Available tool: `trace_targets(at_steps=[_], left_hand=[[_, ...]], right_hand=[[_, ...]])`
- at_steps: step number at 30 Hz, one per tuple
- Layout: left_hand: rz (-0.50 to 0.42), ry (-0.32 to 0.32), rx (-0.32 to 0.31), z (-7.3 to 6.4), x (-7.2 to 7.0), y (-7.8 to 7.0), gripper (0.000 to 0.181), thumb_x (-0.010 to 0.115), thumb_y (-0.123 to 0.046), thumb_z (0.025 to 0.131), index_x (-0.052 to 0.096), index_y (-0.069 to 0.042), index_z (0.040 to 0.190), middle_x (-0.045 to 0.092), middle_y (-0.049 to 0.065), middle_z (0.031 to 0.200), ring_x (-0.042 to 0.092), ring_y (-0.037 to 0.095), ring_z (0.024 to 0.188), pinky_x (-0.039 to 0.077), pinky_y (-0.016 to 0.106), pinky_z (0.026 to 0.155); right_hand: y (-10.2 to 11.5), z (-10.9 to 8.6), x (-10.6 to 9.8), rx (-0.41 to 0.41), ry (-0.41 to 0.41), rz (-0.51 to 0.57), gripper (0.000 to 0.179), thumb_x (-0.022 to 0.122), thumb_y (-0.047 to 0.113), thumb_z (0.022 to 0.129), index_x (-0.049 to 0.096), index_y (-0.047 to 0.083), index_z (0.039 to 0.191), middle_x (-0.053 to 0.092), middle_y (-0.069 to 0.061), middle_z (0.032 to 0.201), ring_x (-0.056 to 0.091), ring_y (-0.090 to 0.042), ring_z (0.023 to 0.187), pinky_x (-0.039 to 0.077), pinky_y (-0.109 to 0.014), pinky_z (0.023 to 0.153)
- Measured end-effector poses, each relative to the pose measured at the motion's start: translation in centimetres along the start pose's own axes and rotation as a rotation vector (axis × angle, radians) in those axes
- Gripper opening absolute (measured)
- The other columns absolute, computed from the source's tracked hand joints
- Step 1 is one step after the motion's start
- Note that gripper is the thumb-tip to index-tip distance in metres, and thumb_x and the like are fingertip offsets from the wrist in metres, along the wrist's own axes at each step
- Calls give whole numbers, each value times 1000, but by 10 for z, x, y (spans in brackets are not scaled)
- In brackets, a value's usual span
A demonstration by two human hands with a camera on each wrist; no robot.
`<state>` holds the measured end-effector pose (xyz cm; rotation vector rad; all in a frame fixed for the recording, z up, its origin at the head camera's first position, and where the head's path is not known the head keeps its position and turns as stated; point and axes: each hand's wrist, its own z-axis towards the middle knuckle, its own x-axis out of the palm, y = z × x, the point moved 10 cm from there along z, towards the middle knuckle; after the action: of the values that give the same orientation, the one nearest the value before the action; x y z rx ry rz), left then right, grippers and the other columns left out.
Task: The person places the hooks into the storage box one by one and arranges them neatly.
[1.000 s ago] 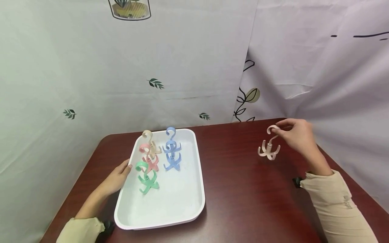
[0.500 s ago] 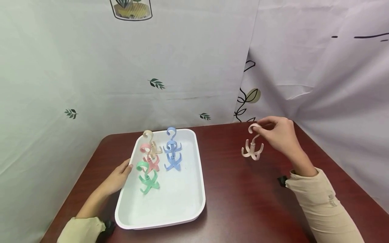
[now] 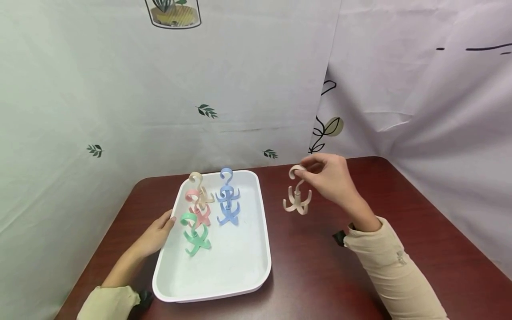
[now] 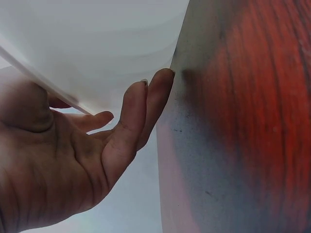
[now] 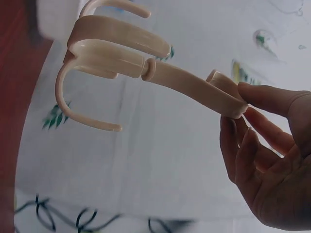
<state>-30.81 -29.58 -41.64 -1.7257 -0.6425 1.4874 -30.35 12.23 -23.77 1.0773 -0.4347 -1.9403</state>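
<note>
My right hand (image 3: 332, 180) pinches the curved top of a beige four-prong rotating hook (image 3: 297, 202) between thumb and fingers, holding it up just right of the white tray (image 3: 228, 271). In the right wrist view, the beige hook (image 5: 112, 58) has its prongs spread away from the fingertips. My left hand (image 3: 154, 235) grips the tray's left rim, its fingers against the outer wall in the left wrist view. Inside the tray stand a green hook (image 3: 198, 242), a pink hook (image 3: 201, 218), another beige hook (image 3: 205, 198) and two blue hooks (image 3: 229, 216), all with tops upward.
The tray rests on a dark red wooden table (image 3: 312, 266). A pale fabric backdrop (image 3: 256, 89) printed with leaves and line drawings hangs behind and along the sides of the table. In the tray, the hooks occupy the left and far middle parts.
My right hand has carried the beige hook leftward across the table, from the far right to near the tray's right side. The left hand and the tray have stayed in place.
</note>
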Motion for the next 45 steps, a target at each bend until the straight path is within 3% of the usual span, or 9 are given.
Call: trace_targets(at_steps=[9, 17, 27, 33, 38, 45], left_hand=[[-8, -3, -15, 1, 0, 2, 52, 35, -18, 109, 21, 9, 151, 58, 36, 116, 70, 34, 87, 60, 38, 62], [-4, -4, -28, -1, 2, 2, 52, 36, -17, 109, 21, 9, 151, 58, 35, 116, 70, 34, 88, 60, 39, 62], [-6, -1, -38, 0, 1, 4, 52, 35, -20, 109, 21, 9, 151, 60, 31, 112, 70, 32, 86, 60, 40, 63], [-15, -1, -36, -2, 1, 6, 53, 34, -20, 109, 20, 10, 151, 60, 32, 113, 69, 33, 87, 60, 40, 63], [-25, 0, -40, -3, 2, 6, 53, 34, -19, 109, 19, 9, 151, 60, 32, 113, 70, 32, 86, 60, 39, 62], [-42, 4, -22, -2, 4, 4, 52, 34, -16, 109, 18, 9, 151, 60, 33, 113, 70, 33, 85, 60, 40, 61]], right_hand=[[43, 12, 44, -48, 59, 126, 18, 85, 12, 78, 76, 5, 92, 74, -2, 80, 70, -12, 66, 56, -28, 60], [69, 8, 89, -137, 149, 115, 16, 83, 10, 81, 76, 4, 94, 74, -2, 83, 67, -8, 64, 55, -24, 58], [75, -5, 144, -136, 303, 84, 14, 84, 12, 80, 76, 9, 91, 74, 0, 85, 66, -4, 63, 53, -18, 60], [78, -13, 170, -147, 371, 70, 16, 84, 10, 79, 75, 7, 91, 74, -2, 85, 69, -12, 72, 53, -18, 66], [81, -17, 183, -171, 396, 63, 19, 85, 8, 78, 75, 4, 93, 74, -4, 85, 70, -14, 74, 53, -18, 66], [82, -22, 189, -186, 409, 7, 20, 86, 11, 76, 74, 7, 91, 74, -1, 83, 69, -8, 74, 49, -14, 62]])
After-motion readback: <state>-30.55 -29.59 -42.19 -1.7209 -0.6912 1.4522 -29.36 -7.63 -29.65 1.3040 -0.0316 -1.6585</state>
